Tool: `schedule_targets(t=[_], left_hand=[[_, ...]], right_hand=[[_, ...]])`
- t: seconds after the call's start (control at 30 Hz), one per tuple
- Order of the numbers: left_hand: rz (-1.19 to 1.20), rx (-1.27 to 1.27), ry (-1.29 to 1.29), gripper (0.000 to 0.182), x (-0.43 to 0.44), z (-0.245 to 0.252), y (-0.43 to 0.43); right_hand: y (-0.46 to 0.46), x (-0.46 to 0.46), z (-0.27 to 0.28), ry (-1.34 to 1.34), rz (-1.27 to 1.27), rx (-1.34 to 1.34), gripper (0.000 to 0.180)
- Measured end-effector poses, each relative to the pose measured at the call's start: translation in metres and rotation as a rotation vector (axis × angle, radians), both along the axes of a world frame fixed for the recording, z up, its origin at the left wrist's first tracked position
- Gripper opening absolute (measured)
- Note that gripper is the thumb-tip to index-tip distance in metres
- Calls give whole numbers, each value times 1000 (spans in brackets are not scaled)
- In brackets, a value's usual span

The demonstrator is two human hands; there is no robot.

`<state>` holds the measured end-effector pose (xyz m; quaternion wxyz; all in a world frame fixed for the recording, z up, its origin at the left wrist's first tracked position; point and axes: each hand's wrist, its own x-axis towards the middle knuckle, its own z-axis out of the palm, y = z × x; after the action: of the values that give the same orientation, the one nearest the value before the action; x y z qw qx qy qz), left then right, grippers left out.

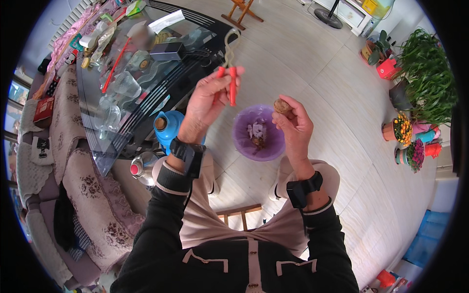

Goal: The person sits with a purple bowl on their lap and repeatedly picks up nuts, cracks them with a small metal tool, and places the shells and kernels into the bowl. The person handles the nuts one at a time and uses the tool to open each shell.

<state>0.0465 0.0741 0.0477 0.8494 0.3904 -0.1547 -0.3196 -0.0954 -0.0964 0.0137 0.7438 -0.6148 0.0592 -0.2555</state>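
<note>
In my left hand (209, 93) is a metal nutcracker with red handles (233, 89). Its wavy jaws point away from me, toward the glass coffee table. My right hand (296, 128) grips a brown walnut (282, 106) between thumb and fingers, just above the right rim of a purple waste bin (241, 148). The bin stands on the floor between my feet and has a thin plastic liner. Crumpled white paper (256, 129) and brown shell scraps (259, 143) lie at its bottom. The nutcracker and the walnut are apart.
A cluttered glass coffee table (154, 88) stands at the left, bearing a glass pitcher (126, 85) and a dark box (167, 51). Beside my left knee are a blue thermos (170, 126) and a red-capped bottle (144, 170). Potted plants (425, 77) line the right side.
</note>
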Motion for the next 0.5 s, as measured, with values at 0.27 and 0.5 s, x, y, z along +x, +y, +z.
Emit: schedule_targets(t=[0.27, 0.5], left_hand=[[-156, 355, 9, 30, -23, -31, -23], [198, 754, -881, 27, -39, -63, -35]], right_hand=[[-19, 5, -12, 53, 149, 426, 36], [-34, 7, -27, 1, 263, 737, 34]])
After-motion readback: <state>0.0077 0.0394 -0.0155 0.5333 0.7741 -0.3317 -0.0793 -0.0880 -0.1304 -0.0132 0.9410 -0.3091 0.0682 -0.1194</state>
